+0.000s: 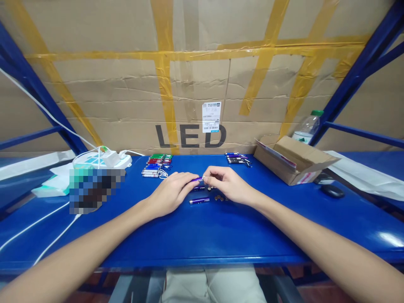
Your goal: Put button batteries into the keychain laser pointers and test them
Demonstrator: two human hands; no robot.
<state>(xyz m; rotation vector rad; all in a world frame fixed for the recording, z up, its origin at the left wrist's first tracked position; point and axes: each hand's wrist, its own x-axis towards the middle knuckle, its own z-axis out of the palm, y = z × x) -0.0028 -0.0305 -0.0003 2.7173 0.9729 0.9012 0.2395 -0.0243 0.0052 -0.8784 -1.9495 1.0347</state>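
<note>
My left hand [173, 191] is closed on a small purple penlight [197, 179], its palm low over the blue table. At the penlight's right end, my right hand [226, 183] pinches with thumb and forefinger. Something small and pale shows at those fingertips, too small to name. Between the hands lies a second purple penlight [198, 189], partly hidden by my left fingers. Nearer to me is a third purple penlight [199, 201], flat on the table. Several small round button cells [218, 198] lie under and beside my right hand, some hidden by it.
Rows of coloured penlights [157, 165] lie behind my left hand, with darker penlights [237, 159] at the back right. An open cardboard box [303, 171], a black mouse [332, 190] and a bottle [306, 128] are at right. A power strip [91, 160] with white cables is at left.
</note>
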